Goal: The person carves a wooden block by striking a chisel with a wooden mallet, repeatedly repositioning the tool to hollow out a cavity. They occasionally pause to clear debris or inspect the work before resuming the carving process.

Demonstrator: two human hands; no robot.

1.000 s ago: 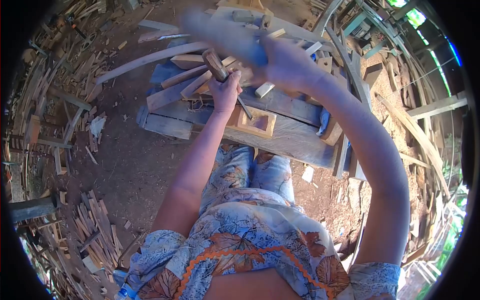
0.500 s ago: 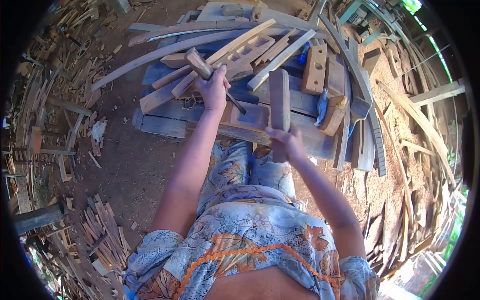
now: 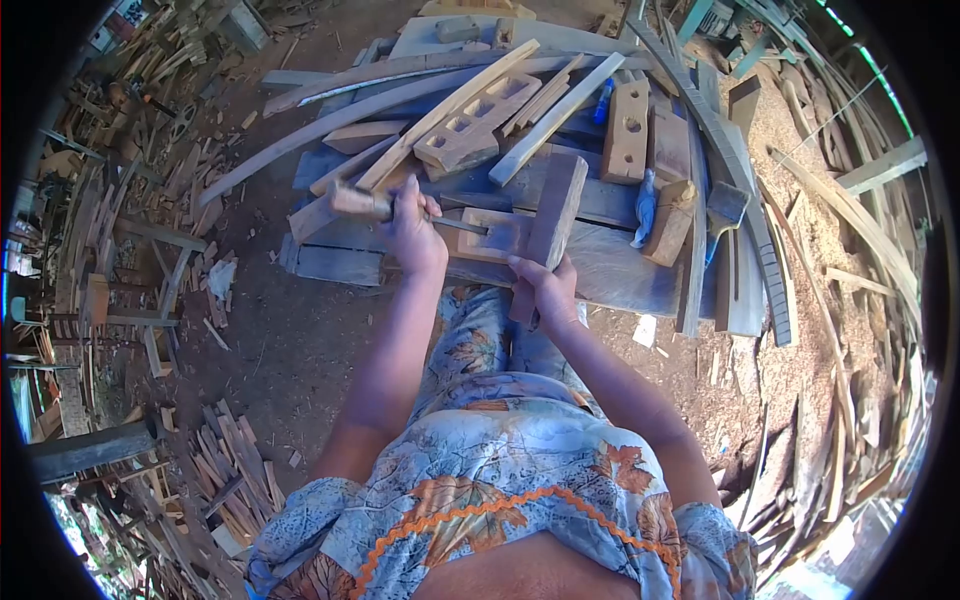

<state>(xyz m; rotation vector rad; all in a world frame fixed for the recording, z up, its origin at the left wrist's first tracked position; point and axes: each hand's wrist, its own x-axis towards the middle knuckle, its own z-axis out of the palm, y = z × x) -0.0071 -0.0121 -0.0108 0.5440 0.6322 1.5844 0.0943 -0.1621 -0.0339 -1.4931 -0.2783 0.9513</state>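
My left hand [image 3: 415,235] is closed around the wooden handle of a chisel [image 3: 358,203]. The chisel lies at a low slant, its metal blade reaching into a rectangular recess in a wooden block [image 3: 478,249] on the bench. Held in my right hand [image 3: 550,288] is a thick rectangular wooden bat [image 3: 560,205], fingers wrapped round its lower end. The bat stands just right of the recess and covers part of the block's right end. Behind the chisel is a wooden piece with several square holes [image 3: 467,140].
The plank bench [image 3: 625,265] carries long curved strips [image 3: 330,120], a block with round holes [image 3: 628,130], a blue cloth [image 3: 644,210] and a brush-like tool [image 3: 727,205]. Scrap wood [image 3: 235,465] is heaped on the ground at left; shavings [image 3: 790,390] and boards lie at right.
The chisel has tipped from steep to a low slant, its handle swinging left and down. My right hand and the bat have shifted slightly left, and the bat's top leans right.
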